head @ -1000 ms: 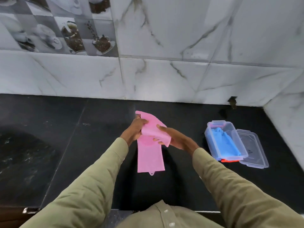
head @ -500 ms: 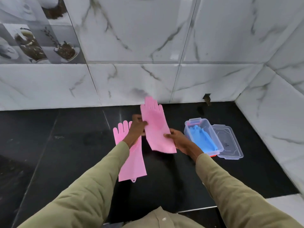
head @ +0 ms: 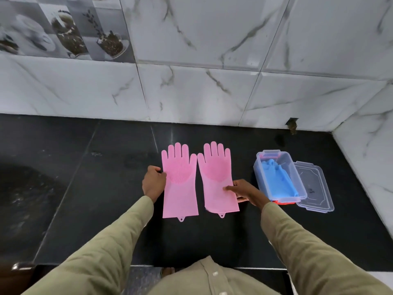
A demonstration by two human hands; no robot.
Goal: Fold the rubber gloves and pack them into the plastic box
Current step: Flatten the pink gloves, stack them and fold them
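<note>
Two pink gloves (head: 179, 184) (head: 218, 179) lie flat, side by side on the black counter (head: 85, 188). The left hand (head: 153, 182) pinches one's edge; the right hand (head: 244, 191) grips the other's. To their right, the open box (head: 278, 175) holds blue gloves (head: 280, 182), its lid (head: 314, 186) just beside.

Two pink gloves (head: 200, 179) with nubby textured palms on a glossy black counter (head: 85, 188). Clear plastic box (head: 278, 175) right of centre has blue gloves (head: 280, 182) inside. White marble-veined wall tiles (head: 212, 60), grey coffee-print tiles (head: 59, 26) upper left. Olive sleeves (head: 319, 252).
</note>
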